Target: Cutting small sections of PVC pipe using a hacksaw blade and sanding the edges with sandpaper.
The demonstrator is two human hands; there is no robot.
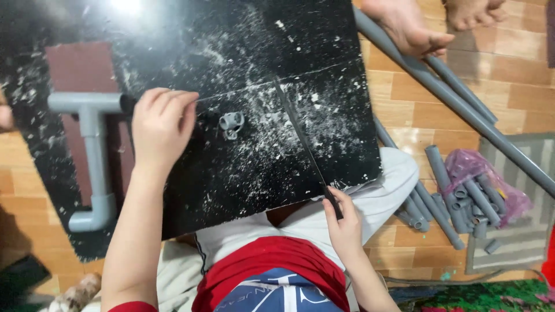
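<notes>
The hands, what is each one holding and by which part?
Right hand grips a saw blade at its near end. Left hand closes over one end of the grey pipe assembly.

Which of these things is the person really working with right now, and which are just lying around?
In use:
- left hand pressing on the grey pipe assembly
- right hand holding the thin saw blade
- black board, dusted with white shavings

Lying about:
- small grey fitting on the board
- long grey pipes on the floor
- short pipe pieces
- pink bag of fittings
</notes>
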